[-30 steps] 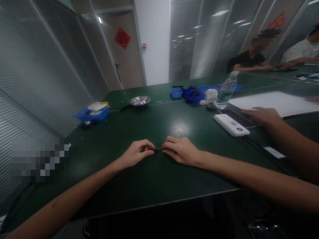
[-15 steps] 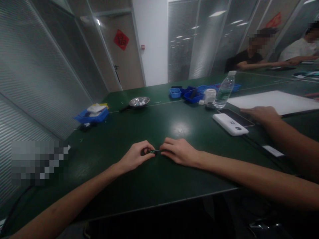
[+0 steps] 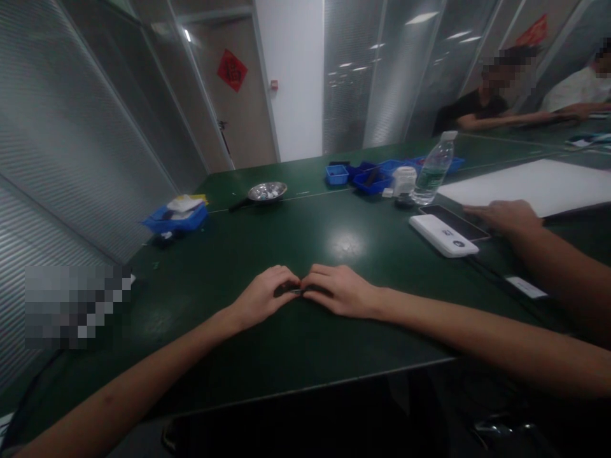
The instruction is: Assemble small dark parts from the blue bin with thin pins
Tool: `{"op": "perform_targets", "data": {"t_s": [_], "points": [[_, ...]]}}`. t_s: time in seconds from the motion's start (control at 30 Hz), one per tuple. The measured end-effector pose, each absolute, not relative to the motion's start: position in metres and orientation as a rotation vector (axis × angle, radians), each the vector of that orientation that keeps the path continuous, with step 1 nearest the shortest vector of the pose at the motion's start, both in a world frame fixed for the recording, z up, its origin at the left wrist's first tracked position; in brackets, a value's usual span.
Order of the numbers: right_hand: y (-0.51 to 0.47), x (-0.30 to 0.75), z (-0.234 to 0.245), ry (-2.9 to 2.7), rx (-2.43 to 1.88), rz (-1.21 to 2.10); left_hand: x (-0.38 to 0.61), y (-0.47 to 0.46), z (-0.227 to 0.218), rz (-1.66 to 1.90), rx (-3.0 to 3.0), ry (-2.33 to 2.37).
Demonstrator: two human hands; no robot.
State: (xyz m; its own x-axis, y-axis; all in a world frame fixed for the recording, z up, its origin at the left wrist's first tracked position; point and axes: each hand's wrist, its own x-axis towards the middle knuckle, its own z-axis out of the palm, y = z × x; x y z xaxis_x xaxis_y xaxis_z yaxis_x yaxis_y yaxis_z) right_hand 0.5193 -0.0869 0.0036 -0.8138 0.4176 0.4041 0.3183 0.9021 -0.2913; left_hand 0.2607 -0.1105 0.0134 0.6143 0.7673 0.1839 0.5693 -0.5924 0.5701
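Observation:
Just above the green table [image 3: 267,356], my left hand [image 3: 262,294] and my right hand [image 3: 341,289] meet at the fingertips, low in the middle of the head view. A small, thin, dark piece [image 3: 296,292] with a light edge shows between them. Thumb and fingers of my left hand are closed on its left end. My right fingers are bent together at its other end, and what lies inside them is hidden. The piece is too small and blurred to tell its kind.
Another person's hand [image 3: 513,216] rests by a phone [image 3: 453,221] at the right. Nearby are a white power bank [image 3: 443,235], a water bottle [image 3: 433,168] and a white jar [image 3: 405,182]. Blue trays [image 3: 372,181], a metal pan [image 3: 267,191] and a left-hand blue tray [image 3: 176,221] stand farther back.
My hands have come together, closing the small gap between their fingertips. The green part of the small piece seen in my left fingers is now mostly covered.

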Motion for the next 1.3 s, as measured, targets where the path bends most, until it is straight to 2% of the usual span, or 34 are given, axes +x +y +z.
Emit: {"op": "perform_targets", "data": {"t_s": [0.33, 0.67, 0.87, 1.3], "points": [[-0.084, 0.523, 0.006, -2.469, -0.641, 0.374, 0.232, -0.091, 0.012, 0.657, 2.382, 1.183], [-0.084, 0.523, 0.006, -2.477, -0.644, 0.361, 0.223, -0.087, 0.015, 0.613, 2.364, 1.042], [-0.085, 0.522, 0.006, -2.475, -0.639, 0.347, 0.21, -0.077, 0.014, 0.583, 2.513, 1.131], [-0.086, 0.523, 0.01, -2.493, -0.644, 0.382, 0.053, -0.022, 0.003, 0.637, 2.366, 1.762]]}}
